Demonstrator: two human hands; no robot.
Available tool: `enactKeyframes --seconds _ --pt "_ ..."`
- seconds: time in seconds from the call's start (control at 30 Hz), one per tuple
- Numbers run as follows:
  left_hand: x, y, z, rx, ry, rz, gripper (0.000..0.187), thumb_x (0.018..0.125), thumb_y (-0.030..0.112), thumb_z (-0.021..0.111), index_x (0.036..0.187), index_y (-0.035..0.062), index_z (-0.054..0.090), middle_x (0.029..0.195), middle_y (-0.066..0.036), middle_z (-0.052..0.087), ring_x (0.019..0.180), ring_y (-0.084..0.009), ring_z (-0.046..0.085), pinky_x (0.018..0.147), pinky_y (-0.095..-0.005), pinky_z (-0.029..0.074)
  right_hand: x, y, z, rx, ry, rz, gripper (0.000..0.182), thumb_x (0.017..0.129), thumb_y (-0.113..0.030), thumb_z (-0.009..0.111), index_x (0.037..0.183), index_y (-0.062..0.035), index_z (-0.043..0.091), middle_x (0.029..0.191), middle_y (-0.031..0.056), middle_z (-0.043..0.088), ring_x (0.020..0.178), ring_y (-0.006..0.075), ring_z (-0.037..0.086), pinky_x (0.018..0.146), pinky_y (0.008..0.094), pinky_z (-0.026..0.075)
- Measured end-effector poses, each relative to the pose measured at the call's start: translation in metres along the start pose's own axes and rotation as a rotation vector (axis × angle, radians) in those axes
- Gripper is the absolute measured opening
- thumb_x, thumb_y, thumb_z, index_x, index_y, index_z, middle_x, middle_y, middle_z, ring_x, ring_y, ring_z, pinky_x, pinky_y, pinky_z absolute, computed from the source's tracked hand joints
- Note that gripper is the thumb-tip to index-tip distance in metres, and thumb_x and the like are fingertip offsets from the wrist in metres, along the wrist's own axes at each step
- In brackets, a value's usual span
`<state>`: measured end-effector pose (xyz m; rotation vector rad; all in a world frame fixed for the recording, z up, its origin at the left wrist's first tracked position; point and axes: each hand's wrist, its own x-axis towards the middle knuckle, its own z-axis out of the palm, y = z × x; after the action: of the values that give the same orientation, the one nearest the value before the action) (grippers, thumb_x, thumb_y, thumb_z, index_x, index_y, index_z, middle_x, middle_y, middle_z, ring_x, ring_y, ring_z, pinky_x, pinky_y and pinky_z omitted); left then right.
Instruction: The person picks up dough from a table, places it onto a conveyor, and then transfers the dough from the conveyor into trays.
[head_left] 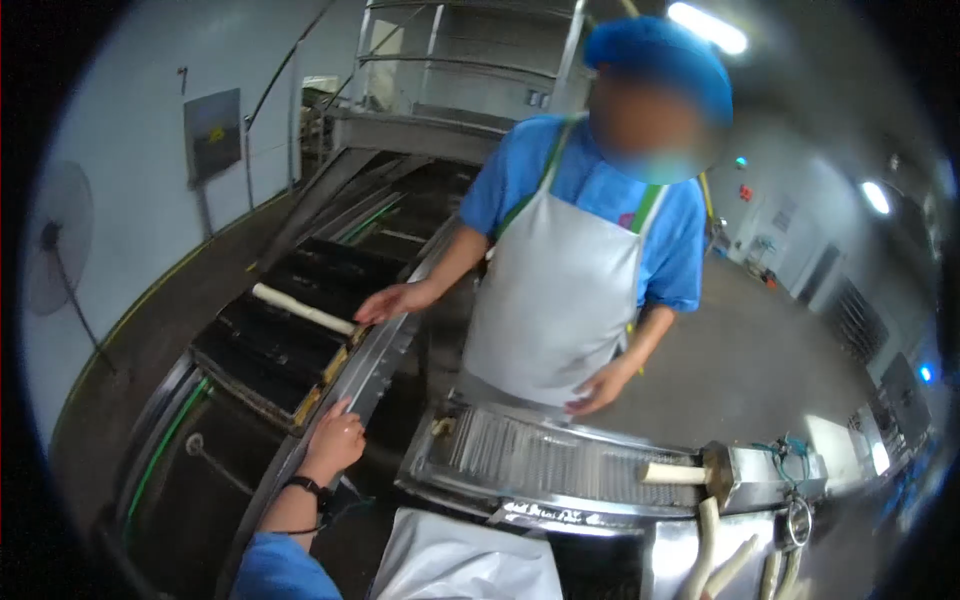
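Note:
My left hand [335, 440], in a blue sleeve with a black band at the wrist, is by the metal rail [372, 368] of the tray line. Its fingers are curled in, one digit points up and forward, and no object shows in it. Just beyond it are black trays [262, 345] with light brown edges. A long pale roll, dough-like in look [300, 308], lies across them, its near end close to a co-worker's hand [398, 298]. My right hand is out of view.
A co-worker [560, 280] in a white apron stands across from me, the other hand [605, 388] over a ridged conveyor [540, 455]. A pale roll [672, 474] lies at the conveyor's right end. Several longer pale rolls [706, 545] lie at lower right. A fan [60, 240] stands left.

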<state>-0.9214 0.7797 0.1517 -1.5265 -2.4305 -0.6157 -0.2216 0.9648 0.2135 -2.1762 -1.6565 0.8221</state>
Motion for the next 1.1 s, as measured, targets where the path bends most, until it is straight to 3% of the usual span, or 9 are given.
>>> enactKeyframes --seconds 0.07,0.27,0.4,0.6,0.7,0.8,0.87,0.97,1.1 --pt "0.003 0.01 -0.012 -0.044 -0.015 -0.033 0.014 0.075 0.01 0.062 0.084 0.0038 0.071 0.098 -0.012 0.066 0.12 -0.0316 0.051 0.104 -0.0435 0.04 -0.02 -0.047 -0.01 0.278 -0.203 0.136 0.064 0.074 -0.037 0.07 0.121 0.0043 0.056 0.094 0.0271 0.065 0.082 0.0393 0.064 0.07 0.0451 0.052" --pt "-0.006 0.029 -0.029 -0.715 0.151 -0.32 0.022 0.08 0.01 0.068 0.101 0.0043 0.069 0.11 -0.011 0.066 0.113 -0.0259 0.059 0.104 -0.0376 0.039 0.108 -0.105 0.027 0.412 -0.247 -0.532 0.059 0.066 -0.017 0.062 0.122 0.0006 0.054 0.09 0.0139 0.063 0.073 0.0265 0.062 0.063 0.0404 0.054" --pt "-0.019 0.026 -0.063 -1.012 0.121 -0.325 0.04 0.084 0.013 0.069 0.123 0.0077 0.06 0.129 -0.01 0.058 0.122 -0.0233 0.053 0.104 -0.0387 0.039 -0.04 -0.285 -0.019 0.701 -1.014 -0.453 0.056 0.071 -0.023 0.069 0.122 -0.0022 0.058 0.101 0.0191 0.064 0.082 0.0322 0.066 0.072 0.0406 0.055" --pt "-0.039 0.017 -0.149 -1.588 0.62 -0.741 0.079 0.09 0.051 0.056 0.151 0.0191 0.017 0.157 -0.009 0.017 0.141 -0.0327 0.024 0.111 -0.0482 0.027 -0.213 -0.462 0.065 0.573 -1.52 -0.848 0.086 0.073 -0.042 0.061 0.141 0.0053 0.037 0.129 0.0204 0.052 0.106 0.026 0.061 0.091 0.0323 0.05" --pt "-0.056 -0.055 -0.137 -1.704 0.73 -0.679 0.082 0.09 0.057 0.053 0.152 0.0207 0.014 0.153 -0.009 0.025 0.138 -0.0299 0.029 0.112 -0.0503 0.025 -0.207 -0.487 0.124 0.728 -1.809 -0.84 0.064 0.089 -0.016 0.065 0.145 -0.0051 0.036 0.129 0.0101 0.052 0.113 0.0169 0.053 0.097 0.0297 0.044" --pt "-0.082 -0.084 -0.142 -1.4 0.861 -1.166 0.072 0.092 0.046 0.056 0.146 0.0074 0.029 0.15 -0.012 0.029 0.137 -0.026 0.03 0.109 -0.039 0.033 -0.193 -0.463 0.114 0.671 -1.768 -0.871 0.066 0.087 -0.009 0.065 0.144 0.0001 0.034 0.144 0.016 0.039 0.131 0.0263 0.043 0.108 0.0379 0.04" --pt "-0.14 -0.169 -0.079 -1.318 0.605 -0.586 0.093 0.085 0.027 0.068 0.153 0.0122 0.007 0.152 -0.015 0.025 0.137 -0.0313 0.029 0.11 -0.044 0.03 -0.157 -0.433 0.1 0.654 -1.619 -0.818 0.059 0.087 -0.005 0.063 0.141 0.0017 0.039 0.143 0.0162 0.041 0.131 0.0257 0.043 0.108 0.0378 0.04" --pt "-0.104 -0.064 -0.141 -1.414 0.813 -1.124 0.095 0.079 0.011 0.064 0.154 0.013 0.005 0.147 -0.016 0.032 0.131 -0.0327 0.037 0.107 -0.0477 0.033 -0.083 -0.368 0.104 0.566 -1.225 -0.708 0.054 0.087 -0.012 0.064 0.136 0.0017 0.047 0.136 0.0172 0.05 0.125 0.0255 0.049 0.106 0.0365 0.041" --pt "-0.118 -0.024 -0.119 -1.42 0.752 -1.09 0.094 0.079 0.01 0.063 0.154 0.0152 0.006 0.149 -0.013 0.03 0.131 -0.0312 0.038 0.105 -0.0461 0.037 0.038 -0.22 0.114 0.427 -0.528 -0.522 0.051 0.084 -0.018 0.068 0.127 0.0041 0.053 0.113 0.0151 0.065 0.101 0.0193 0.061 0.087 0.0331 0.05"
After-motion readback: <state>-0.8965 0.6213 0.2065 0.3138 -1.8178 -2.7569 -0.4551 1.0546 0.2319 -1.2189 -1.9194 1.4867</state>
